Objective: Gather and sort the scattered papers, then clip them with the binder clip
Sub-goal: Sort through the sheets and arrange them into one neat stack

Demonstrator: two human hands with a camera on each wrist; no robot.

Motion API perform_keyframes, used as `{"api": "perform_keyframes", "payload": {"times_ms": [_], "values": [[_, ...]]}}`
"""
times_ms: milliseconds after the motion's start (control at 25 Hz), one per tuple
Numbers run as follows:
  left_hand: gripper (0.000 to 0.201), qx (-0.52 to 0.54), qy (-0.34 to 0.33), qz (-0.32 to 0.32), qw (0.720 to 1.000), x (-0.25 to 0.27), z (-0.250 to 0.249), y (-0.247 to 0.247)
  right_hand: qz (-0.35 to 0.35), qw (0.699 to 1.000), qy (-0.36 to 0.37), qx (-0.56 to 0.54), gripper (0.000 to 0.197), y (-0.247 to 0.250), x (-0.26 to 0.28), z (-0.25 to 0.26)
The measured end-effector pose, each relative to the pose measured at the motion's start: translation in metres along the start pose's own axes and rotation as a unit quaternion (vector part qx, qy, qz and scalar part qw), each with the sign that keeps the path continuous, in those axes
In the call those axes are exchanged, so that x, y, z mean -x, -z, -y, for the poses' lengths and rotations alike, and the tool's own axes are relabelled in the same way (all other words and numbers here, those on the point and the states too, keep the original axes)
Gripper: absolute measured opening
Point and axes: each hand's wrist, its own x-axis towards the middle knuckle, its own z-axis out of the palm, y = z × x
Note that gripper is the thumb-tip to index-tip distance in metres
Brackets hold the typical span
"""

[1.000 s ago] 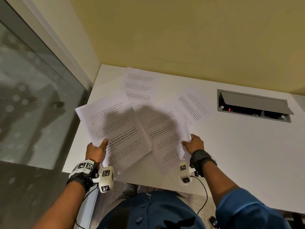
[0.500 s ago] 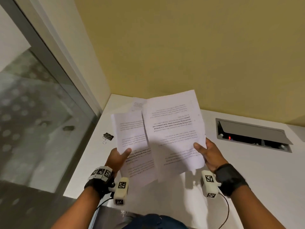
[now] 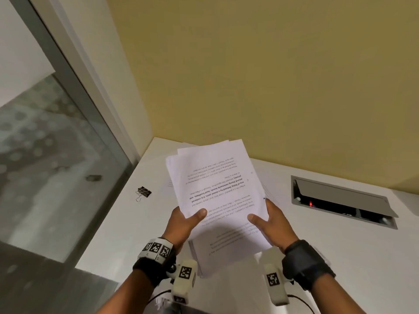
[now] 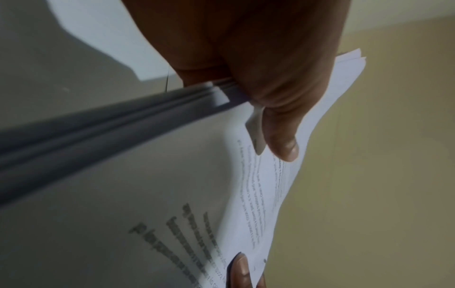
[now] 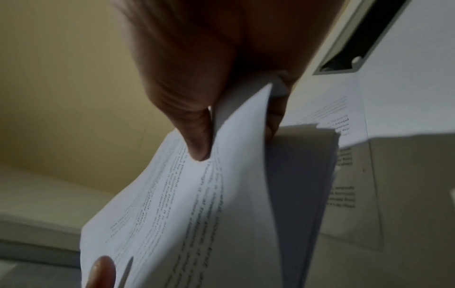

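Both hands hold up one loose stack of printed papers above the white table, tilted towards me, its edges uneven. My left hand grips the lower left side, thumb on the top sheet. My right hand grips the lower right side the same way. The left wrist view shows the thumb pressed on the stack; the right wrist view shows the thumb on the papers. A black binder clip lies on the table to the left. One sheet still lies flat on the table under the stack.
An open grey cable box with a red light is set into the table at the right. A glass partition runs along the left edge, and a yellow wall stands behind the table.
The two separate bundles, one in each hand, have been brought together into a single stack. The hands have moved closer to each other and the stack is raised off the table.
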Motion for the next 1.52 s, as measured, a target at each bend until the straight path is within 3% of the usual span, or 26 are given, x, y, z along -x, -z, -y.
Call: {"api": "perform_keyframes", "payload": {"times_ms": [120, 200, 360, 480, 640, 760, 800, 920, 1240, 1400, 1520], "values": [[0.032, 0.034, -0.012, -0.005, 0.999, 0.009, 0.003, -0.013, 0.015, 0.999, 0.000, -0.028, 0.051, 0.019, 0.001, -0.006], [0.040, 0.053, -0.020, 0.006, 0.998, 0.012, 0.004, -0.021, -0.003, 0.997, -0.012, -0.081, 0.061, 0.033, -0.001, -0.005], [0.067, 0.097, -0.026, 0.047, 0.994, 0.020, 0.013, -0.032, 0.050, 0.993, 0.010, -0.105, 0.070, 0.045, 0.001, 0.005], [0.079, 0.129, -0.026, 0.073, 0.989, 0.024, 0.015, -0.036, 0.049, 0.986, -0.016, -0.157, 0.080, 0.047, 0.001, 0.008], [0.079, 0.129, -0.023, 0.112, 0.985, 0.026, 0.014, -0.038, 0.107, 0.974, -0.034, -0.199, 0.058, 0.047, 0.000, 0.010], [0.067, 0.149, -0.029, 0.118, 0.981, 0.029, 0.016, -0.037, 0.092, 0.971, -0.052, -0.213, 0.087, 0.048, -0.002, 0.010], [0.063, 0.155, -0.032, 0.122, 0.980, 0.030, 0.018, -0.037, 0.115, 0.966, -0.055, -0.224, 0.083, 0.048, -0.001, 0.008], [0.059, 0.138, -0.030, 0.146, 0.979, 0.028, 0.019, -0.033, 0.190, 0.956, -0.049, -0.218, 0.050, 0.046, 0.004, 0.000], [0.029, 0.025, -0.031, 0.055, 0.998, 0.019, 0.032, -0.032, 0.014, 0.997, 0.005, -0.082, 0.044, 0.031, 0.015, -0.007], [0.028, -0.012, -0.038, 0.014, 0.999, 0.021, 0.048, -0.041, -0.043, 0.997, -0.003, -0.072, 0.044, 0.024, 0.024, -0.020], [0.038, -0.064, -0.035, 0.002, 0.997, 0.022, 0.067, -0.037, -0.040, 0.997, -0.006, -0.067, 0.042, 0.022, 0.034, -0.033]]}}
